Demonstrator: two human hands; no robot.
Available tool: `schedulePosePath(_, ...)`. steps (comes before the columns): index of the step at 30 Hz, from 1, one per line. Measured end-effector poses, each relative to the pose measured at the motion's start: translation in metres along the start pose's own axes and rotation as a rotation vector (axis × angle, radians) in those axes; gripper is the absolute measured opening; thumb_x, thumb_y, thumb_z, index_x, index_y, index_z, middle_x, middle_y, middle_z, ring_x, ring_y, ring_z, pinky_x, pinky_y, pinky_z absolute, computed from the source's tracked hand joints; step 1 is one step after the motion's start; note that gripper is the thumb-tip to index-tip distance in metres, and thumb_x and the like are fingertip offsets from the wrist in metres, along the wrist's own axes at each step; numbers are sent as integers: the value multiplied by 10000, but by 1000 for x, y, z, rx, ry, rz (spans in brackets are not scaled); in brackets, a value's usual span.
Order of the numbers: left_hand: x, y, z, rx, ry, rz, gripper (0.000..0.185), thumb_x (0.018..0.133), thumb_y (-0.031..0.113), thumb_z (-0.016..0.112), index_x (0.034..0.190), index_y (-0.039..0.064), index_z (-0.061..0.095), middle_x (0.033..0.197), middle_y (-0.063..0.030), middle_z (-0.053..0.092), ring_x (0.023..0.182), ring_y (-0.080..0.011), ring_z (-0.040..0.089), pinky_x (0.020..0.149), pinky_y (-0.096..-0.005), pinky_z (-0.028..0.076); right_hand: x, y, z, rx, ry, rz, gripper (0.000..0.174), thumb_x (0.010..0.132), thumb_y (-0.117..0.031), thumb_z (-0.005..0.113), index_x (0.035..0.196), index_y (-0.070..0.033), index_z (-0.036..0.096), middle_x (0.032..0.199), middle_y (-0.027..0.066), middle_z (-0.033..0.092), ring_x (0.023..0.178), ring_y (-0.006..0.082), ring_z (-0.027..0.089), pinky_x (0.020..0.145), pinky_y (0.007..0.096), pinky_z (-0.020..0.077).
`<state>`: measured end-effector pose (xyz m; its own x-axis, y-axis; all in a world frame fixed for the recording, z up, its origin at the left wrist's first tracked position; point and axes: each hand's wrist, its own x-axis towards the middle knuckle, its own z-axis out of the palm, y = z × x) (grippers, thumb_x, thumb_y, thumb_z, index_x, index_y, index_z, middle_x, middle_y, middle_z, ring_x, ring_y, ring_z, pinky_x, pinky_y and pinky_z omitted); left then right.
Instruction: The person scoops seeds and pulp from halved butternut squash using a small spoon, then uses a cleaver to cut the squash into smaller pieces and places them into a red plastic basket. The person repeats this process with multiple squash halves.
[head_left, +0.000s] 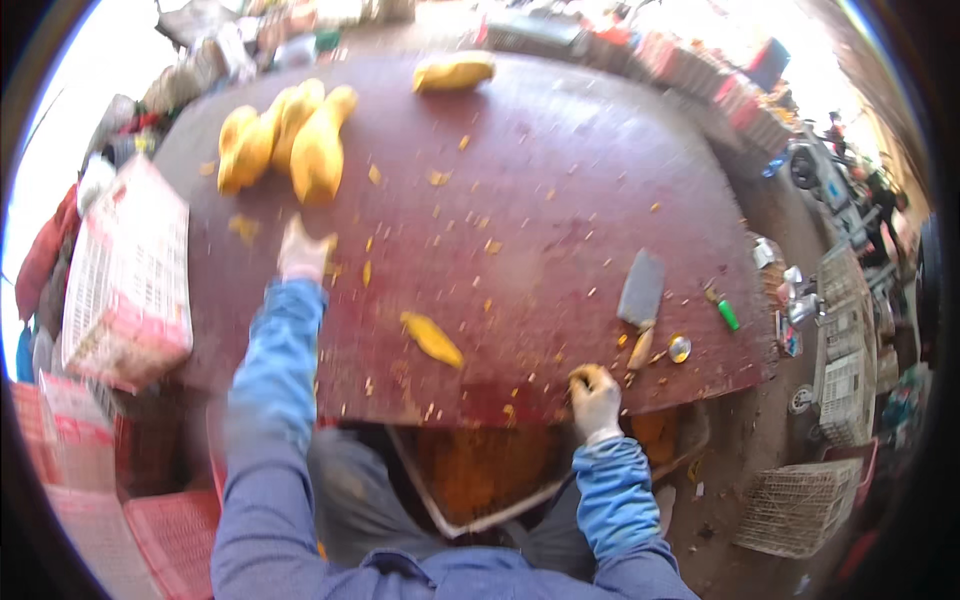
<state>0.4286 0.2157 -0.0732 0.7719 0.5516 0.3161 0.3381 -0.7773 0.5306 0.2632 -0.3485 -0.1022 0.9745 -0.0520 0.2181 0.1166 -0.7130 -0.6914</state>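
Observation:
My gloved left hand (304, 251) is stretched over the dark red table (525, 255), thumb and fingers apart and blurred. Just beyond its fingertips, several butternut squashes (318, 157) lie close together. Close to the front edge is my gloved right hand (596, 401), fingers curled; whether it pinches anything small is unclear. A cleaver (642, 289) with a wooden handle lies beyond and right of that hand. Beside the handle sits a small round shiny object (679, 349), and a green-handled tool (727, 315) lies further right. Between my hands rests a long yellow strip of squash (433, 340).
Another squash (454, 73) lies at the table's far edge. Small yellow scraps and pale seeds or bits dot the tabletop. A pink-and-white plastic crate (131, 277) stands against the left side. A container with orange-brown contents (480, 472) is below the front edge. Wire crates (799, 506) stand right.

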Motion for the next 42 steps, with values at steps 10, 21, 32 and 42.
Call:
schedulePosePath(10, -220, 69, 7, -301, -887, 868, 783, 767, 348, 840, 1430, 35, 568, 1544, -225, 505, 1498, -458, 390, 1248, -555, 328, 9, 2, 6, 58, -140, 249, 142, 891, -49, 722, 1026, -35, 763, 930, 114, 748, 849, 230, 707, 793, 365, 553)
schedulePosePath(21, -230, 106, -29, -650, -878, 1070, 507, 801, 200, 843, 1278, 102, 700, 1403, -154, 652, 1261, -375, 645, 1093, -516, 496, 7, -9, -2, 56, -166, 191, 132, 879, -40, 728, 1008, -18, 744, 958, 159, 717, 895, 296, 704, 813, 392, 547)
schedulePosePath(32, 121, 20, 11, 34, -28, -190, 1083, 770, 453, 921, 1604, 25, 379, 1596, -227, 490, 1474, -365, 480, 1228, -413, 384, 11, -33, -1, 20, -193, 124, 140, 877, -28, 720, 1010, -1, 753, 965, 177, 721, 868, 306, 714, 786, 391, 569)
schedulePosePath(42, 233, -84, 98, -791, -173, -561, 1095, 780, 552, 912, 1565, -19, 405, 1434, -205, 613, 1243, -377, 641, 988, -511, 544, 187, -150, 160, 192, -374, -438, 480, 947, -159, 755, 1387, -18, 625, 1420, 257, 621, 1261, 420, 643, 1033, 445, 558)
